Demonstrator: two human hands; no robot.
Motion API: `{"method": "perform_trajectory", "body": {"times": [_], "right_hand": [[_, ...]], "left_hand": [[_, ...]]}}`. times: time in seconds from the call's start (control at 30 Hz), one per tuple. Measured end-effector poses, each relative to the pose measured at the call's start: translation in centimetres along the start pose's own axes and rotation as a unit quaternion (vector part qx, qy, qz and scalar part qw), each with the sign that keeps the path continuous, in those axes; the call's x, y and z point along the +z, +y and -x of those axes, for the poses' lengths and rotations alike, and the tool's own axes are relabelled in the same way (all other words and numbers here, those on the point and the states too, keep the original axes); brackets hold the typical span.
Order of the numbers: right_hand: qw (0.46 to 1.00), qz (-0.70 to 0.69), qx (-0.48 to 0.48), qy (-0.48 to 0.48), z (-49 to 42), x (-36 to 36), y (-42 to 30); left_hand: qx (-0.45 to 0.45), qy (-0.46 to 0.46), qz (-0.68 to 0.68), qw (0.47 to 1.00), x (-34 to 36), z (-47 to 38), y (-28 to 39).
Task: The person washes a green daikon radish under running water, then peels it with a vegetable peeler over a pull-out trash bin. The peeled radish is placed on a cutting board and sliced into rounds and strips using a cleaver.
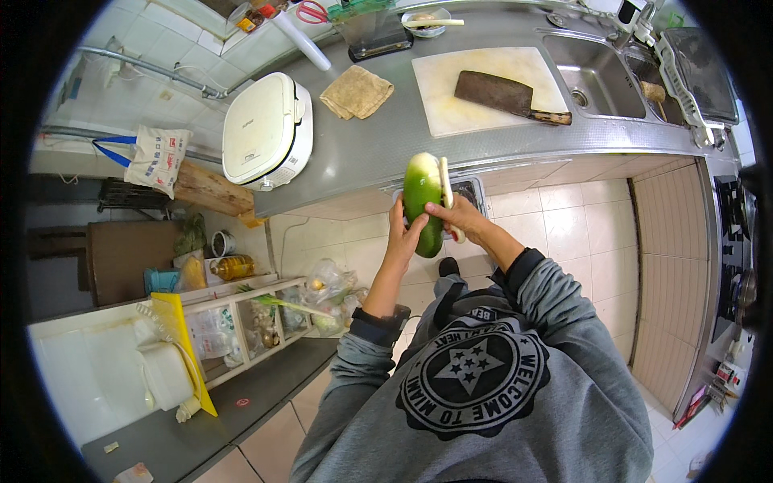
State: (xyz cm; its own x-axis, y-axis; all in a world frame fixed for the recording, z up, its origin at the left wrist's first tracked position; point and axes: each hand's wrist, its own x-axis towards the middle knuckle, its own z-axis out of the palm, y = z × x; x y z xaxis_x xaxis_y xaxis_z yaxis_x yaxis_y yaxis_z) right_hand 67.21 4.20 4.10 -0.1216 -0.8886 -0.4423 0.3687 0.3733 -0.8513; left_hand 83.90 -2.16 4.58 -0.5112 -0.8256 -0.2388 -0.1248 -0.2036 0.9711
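Observation:
My left hand (400,231) grips the lower left side of a large green gourd-like vegetable (423,187), which stands roughly upright in the view. Its top end is pale, its lower part dark green. In my right hand (462,214) is a cream-coloured peeler (447,192), lying along the vegetable's right side, with my right thumb resting against the green skin. The peeler's blade cannot be made out. Beneath both hands is a bin (479,192), partly hidden by the right hand. A cleaver (495,90) lies on a white cutting board (439,116) on the counter beyond.
On the steel counter (374,142) stand a white rice cooker (263,130), a folded tan cloth (357,92) and a bowl (426,23). A double sink (595,72) is at the right. Shelves (241,326) with bagged vegetables stand at the lower left, a stove (729,253) at the far right.

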Motion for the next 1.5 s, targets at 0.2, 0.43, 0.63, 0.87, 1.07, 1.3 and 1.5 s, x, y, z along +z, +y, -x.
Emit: {"method": "perform_trajectory", "body": {"times": [0.2, 0.43, 0.63, 0.87, 1.07, 1.3, 1.5], "right_hand": [[0.988, -0.100, 0.069, -0.092, 1.4, -1.9, -1.8], [0.998, 0.057, -0.020, -0.031, 2.7, -2.0, -4.0], [0.943, 0.262, -0.122, 0.162, 3.1, -1.9, -4.3], [0.762, 0.556, -0.318, 0.095, 5.3, 0.1, -4.0], [0.733, 0.606, -0.295, 0.093, 5.1, 0.3, -4.2], [0.785, 0.580, -0.192, 0.102, 2.7, -0.2, -1.6], [0.804, 0.587, -0.009, 0.095, -0.2, -4.5, 3.6]], "left_hand": [[-0.043, -0.090, 0.092, 0.991, 0.6, 0.2, 3.1], [-0.083, -0.096, 0.206, 0.970, 0.0, 0.2, 3.2], [-0.183, -0.134, 0.300, 0.927, -2.0, 0.7, -0.3], [-0.184, -0.155, 0.316, 0.918, -2.7, 0.9, -1.7], [-0.188, -0.201, 0.298, 0.914, -3.1, 0.8, -1.0], [-0.253, -0.158, 0.280, 0.912, -3.7, 1.4, -1.5], [-0.200, -0.196, 0.258, 0.925, -3.9, 1.9, -1.3]]}}
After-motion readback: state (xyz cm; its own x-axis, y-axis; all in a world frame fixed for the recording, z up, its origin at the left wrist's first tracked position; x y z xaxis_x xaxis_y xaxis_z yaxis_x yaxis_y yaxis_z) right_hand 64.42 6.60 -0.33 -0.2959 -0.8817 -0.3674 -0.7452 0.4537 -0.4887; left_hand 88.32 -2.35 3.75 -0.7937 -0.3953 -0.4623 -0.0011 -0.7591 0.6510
